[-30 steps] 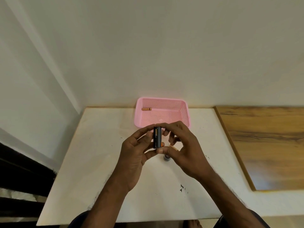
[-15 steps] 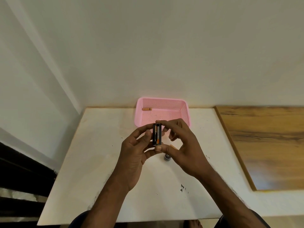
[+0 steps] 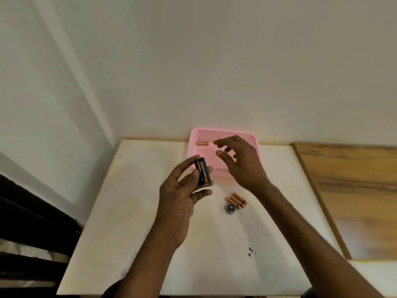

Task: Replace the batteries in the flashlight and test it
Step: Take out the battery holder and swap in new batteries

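Observation:
My left hand point(image 3: 182, 194) holds a black battery holder point(image 3: 203, 172) upright above the white table, an orange-and-black battery showing in its slot. My right hand point(image 3: 238, 162) hovers with fingers spread over the pink basket point(image 3: 251, 137), holding nothing. One orange battery point(image 3: 202, 143) lies inside the basket at its far left. A few orange batteries point(image 3: 236, 199) lie side by side on the table below my right wrist. A round dark flashlight cap point(image 3: 231, 207) rests just in front of them.
The white table point(image 3: 139, 222) meets the wall at the back and drops off at the left and front edges. A wooden surface point(image 3: 354, 190) adjoins it on the right. Small dark specks point(image 3: 250, 252) mark the table near the front.
My right hand has let go of the battery holder and moved up and right over the basket, uncovering the batteries and cap on the table. My left hand keeps the holder, now slightly tilted.

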